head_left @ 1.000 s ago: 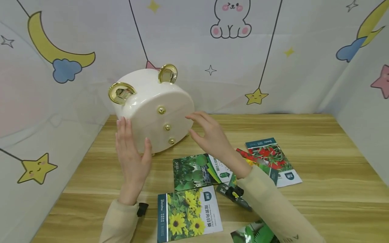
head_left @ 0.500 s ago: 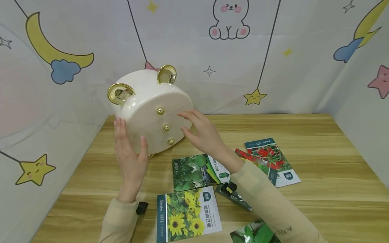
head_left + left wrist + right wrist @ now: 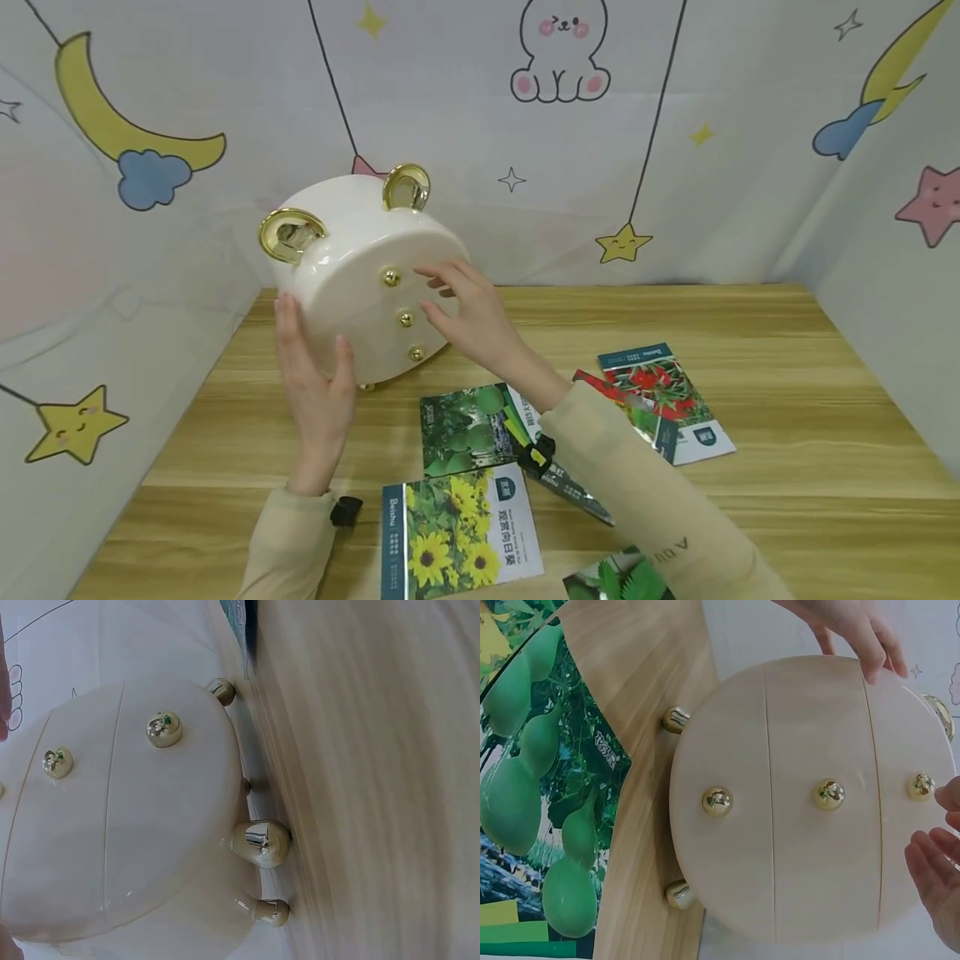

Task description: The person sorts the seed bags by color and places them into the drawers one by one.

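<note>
A white, round-fronted storage box (image 3: 360,300) stands at the back left, with two gold ears on top. Its front carries three gold knobs, and seams between them part it into drawers in the right wrist view. My left hand (image 3: 313,387) rests along the box's left side, fingers straight and thumb at the front. Before the upper right of the front is my right hand (image 3: 480,321), its fingers loosely bent and holding nothing. Their tips point at the top knob (image 3: 391,277), close beside it; in the right wrist view they overlap the edge near that top knob (image 3: 921,785).
Several seed packets lie on the wooden table (image 3: 810,400): a sunflower packet (image 3: 457,533), a green gourd packet (image 3: 465,429) and a red-flowered packet (image 3: 660,392) among them. My right sleeve passes over some of them. A patterned cloth backdrop (image 3: 450,83) rises behind the box.
My right hand has moved left across the box's front, from its right edge to near the top knob. My left hand stays at the box's left side.
</note>
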`<state>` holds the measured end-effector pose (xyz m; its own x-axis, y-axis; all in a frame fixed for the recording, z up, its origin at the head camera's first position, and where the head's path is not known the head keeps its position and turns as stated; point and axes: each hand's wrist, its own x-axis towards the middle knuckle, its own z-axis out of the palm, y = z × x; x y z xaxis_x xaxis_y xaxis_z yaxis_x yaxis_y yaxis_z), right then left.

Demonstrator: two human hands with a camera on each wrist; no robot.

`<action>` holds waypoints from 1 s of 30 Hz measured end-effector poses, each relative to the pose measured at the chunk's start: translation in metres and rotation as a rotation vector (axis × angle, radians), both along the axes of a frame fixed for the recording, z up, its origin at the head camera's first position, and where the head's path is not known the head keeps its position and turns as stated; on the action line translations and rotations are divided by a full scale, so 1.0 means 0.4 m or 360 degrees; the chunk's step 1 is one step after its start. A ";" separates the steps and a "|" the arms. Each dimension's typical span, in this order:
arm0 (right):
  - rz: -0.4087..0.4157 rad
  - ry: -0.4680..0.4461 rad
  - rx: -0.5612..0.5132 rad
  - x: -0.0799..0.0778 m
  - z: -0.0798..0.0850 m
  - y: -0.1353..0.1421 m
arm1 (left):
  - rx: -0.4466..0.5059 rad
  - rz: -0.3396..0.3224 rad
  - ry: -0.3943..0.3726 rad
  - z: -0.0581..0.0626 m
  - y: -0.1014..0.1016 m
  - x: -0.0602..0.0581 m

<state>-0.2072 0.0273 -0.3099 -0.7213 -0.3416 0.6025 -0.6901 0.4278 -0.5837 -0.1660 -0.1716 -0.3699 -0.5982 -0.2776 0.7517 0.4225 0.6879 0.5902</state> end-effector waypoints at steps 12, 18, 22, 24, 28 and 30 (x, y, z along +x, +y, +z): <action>0.0073 -0.0088 -0.0209 -0.021 0.010 -0.039 | 0.0170 -0.0090 -0.0039 -0.007 -0.010 -0.021; 0.0107 -0.0180 -0.0273 -0.035 0.009 -0.060 | 0.0245 -0.0153 -0.0028 -0.010 -0.017 -0.030; 0.0097 -0.0227 -0.0292 -0.040 0.009 -0.071 | 0.0265 -0.0141 -0.0062 -0.013 -0.019 -0.035; 0.0079 -0.0248 -0.0302 -0.042 0.008 -0.076 | 0.0282 -0.0135 -0.0094 -0.014 -0.020 -0.038; 0.0051 -0.0310 -0.0335 -0.043 0.008 -0.087 | 0.0330 -0.0132 -0.0151 -0.016 -0.021 -0.040; 0.0058 -0.0337 -0.0357 -0.042 0.007 -0.092 | 0.0351 -0.0129 -0.0168 -0.019 -0.022 -0.038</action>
